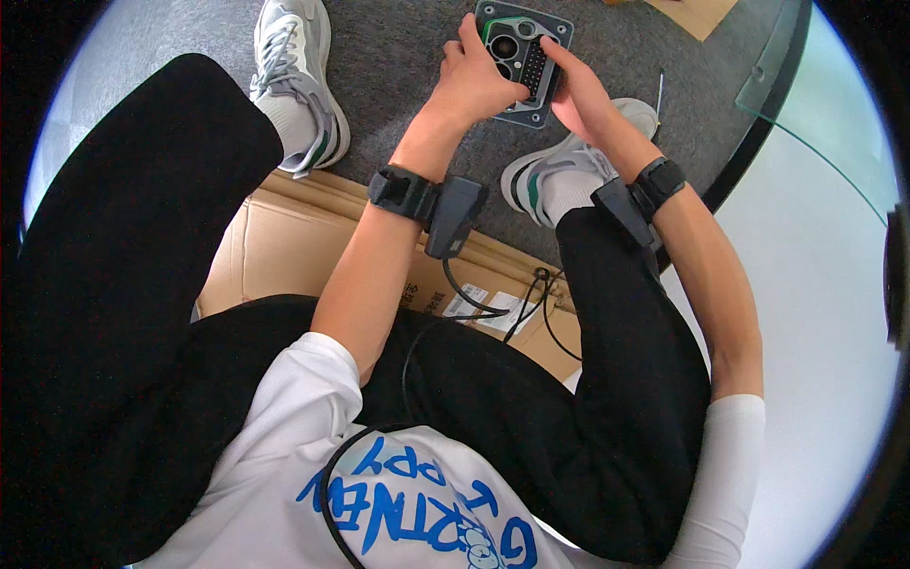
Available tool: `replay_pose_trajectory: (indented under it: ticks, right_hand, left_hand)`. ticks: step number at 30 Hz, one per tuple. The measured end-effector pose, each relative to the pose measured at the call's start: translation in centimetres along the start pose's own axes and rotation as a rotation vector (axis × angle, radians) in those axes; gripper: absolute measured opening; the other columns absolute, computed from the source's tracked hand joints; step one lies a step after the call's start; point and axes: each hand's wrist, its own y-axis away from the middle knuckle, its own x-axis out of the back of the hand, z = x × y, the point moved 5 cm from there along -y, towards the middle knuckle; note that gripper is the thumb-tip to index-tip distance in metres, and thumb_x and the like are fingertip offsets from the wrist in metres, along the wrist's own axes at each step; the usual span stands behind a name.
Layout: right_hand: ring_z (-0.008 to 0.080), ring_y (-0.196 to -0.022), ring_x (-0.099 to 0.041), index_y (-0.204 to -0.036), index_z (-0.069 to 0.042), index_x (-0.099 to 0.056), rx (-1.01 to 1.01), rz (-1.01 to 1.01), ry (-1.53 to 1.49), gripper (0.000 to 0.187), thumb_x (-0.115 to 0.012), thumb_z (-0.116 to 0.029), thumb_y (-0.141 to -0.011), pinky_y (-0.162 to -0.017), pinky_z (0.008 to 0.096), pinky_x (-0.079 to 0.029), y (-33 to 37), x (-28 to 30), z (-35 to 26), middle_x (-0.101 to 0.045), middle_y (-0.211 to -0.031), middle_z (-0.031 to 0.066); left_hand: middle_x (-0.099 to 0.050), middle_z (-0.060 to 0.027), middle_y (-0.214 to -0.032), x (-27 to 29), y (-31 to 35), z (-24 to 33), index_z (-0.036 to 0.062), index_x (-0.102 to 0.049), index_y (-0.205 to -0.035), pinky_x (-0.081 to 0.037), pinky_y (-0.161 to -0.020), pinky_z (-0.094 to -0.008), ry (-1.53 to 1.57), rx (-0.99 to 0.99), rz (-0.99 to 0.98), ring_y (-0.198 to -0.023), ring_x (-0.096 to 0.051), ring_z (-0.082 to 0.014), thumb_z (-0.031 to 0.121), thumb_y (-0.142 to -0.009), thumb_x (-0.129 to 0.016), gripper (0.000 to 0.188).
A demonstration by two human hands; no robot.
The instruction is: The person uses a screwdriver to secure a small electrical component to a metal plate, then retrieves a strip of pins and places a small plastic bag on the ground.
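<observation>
Between my hands is a grey rectangular plate (526, 47) with small round fasteners at its corners. Its middle carries dark round lens-like parts, a green edge and a black block (536, 78) with rows of light dots. My left hand (471, 81) holds the left side, its thumb laid across the lower part of the black block. From the right, my right hand (581, 93) grips the plate, a fingertip or thumb pressing near the block's upper end. What the plate rests on, if anything, is hidden.
Grey carpet (398, 57) lies beneath, with my shoes (301, 76) on both sides. A cardboard box (284, 247) is under my legs. Cables (464, 294) hang from the black wrist device (455, 216). A thin rod (661, 95) and glass-edged white furniture (806, 237) stand rightward.
</observation>
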Motion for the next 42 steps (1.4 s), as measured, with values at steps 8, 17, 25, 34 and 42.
replay_pose_trajectory:
  ticks: [8, 17, 25, 34, 42]
  right_hand:
    - [0.0172, -0.103, -0.065, -0.126, -0.005, -0.057, 0.008, 0.029, 0.03, 0.038, -0.059, -0.033, -0.1, -0.095, 0.0334, -0.05, 0.2, 0.1, 0.2, -0.068, -0.115, 0.006]
    - [0.0149, -0.108, -0.063, -0.126, -0.005, -0.059, -0.014, 0.018, 0.03, 0.036, -0.055, -0.032, -0.103, -0.096, 0.0331, -0.049, 0.3, -0.5, -0.3, -0.067, -0.117, 0.0045]
    - [0.0175, -0.103, -0.067, -0.127, -0.003, -0.055, 0.003, 0.046, -0.002, 0.04, -0.059, -0.033, -0.1, -0.091, 0.035, -0.054, 0.3, 0.2, 0.2, -0.068, -0.116, 0.0085]
    - [0.018, -0.107, -0.064, -0.125, -0.002, -0.051, 0.015, 0.029, 0.015, 0.041, -0.061, -0.033, -0.099, -0.097, 0.0361, -0.051, 0.2, -0.1, 0.3, -0.065, -0.118, 0.009]
    - [0.0186, -0.11, -0.062, -0.127, -0.002, -0.047, -0.019, 0.022, -0.016, 0.045, -0.063, -0.032, -0.098, -0.098, 0.0368, -0.05, -0.6, 1.1, 1.1, -0.063, -0.12, 0.0096]
  left_hand:
    - [-0.046, -0.0377, -0.135, 0.3, 0.5, 0.1, 0.002, -0.015, -0.156, -0.05, -0.1, -0.0468, -0.072, -0.022, 0.049, -0.12, -0.056, -0.0488, 0.031, -0.063, -0.084, 0.119]
    - [-0.04, -0.0365, -0.134, 0.7, 1.1, 1.4, 0.0081, 0.004, -0.158, -0.042, -0.105, -0.057, -0.03, -0.029, 0.004, -0.124, -0.044, -0.0573, 0.021, -0.069, -0.085, 0.126]
    - [-0.039, -0.0363, -0.135, 0.8, 0.3, 1.1, 0.0083, 0.001, -0.158, -0.042, -0.105, -0.0567, -0.028, -0.015, -0.062, -0.124, -0.044, -0.0567, 0.022, -0.068, -0.085, 0.125]
    - [-0.039, -0.0362, -0.136, 1.1, 0.5, 1.1, 0.0072, -0.003, -0.158, -0.044, -0.104, -0.0552, -0.022, -0.036, -0.045, -0.124, -0.045, -0.0547, 0.019, -0.07, -0.083, 0.119]
    - [-0.038, -0.0386, -0.137, 1.1, 0.5, 1.4, 0.0057, -0.007, -0.158, -0.043, -0.105, -0.0529, 0.034, -0.022, -0.098, -0.123, -0.047, -0.0553, 0.014, -0.076, -0.074, 0.107]
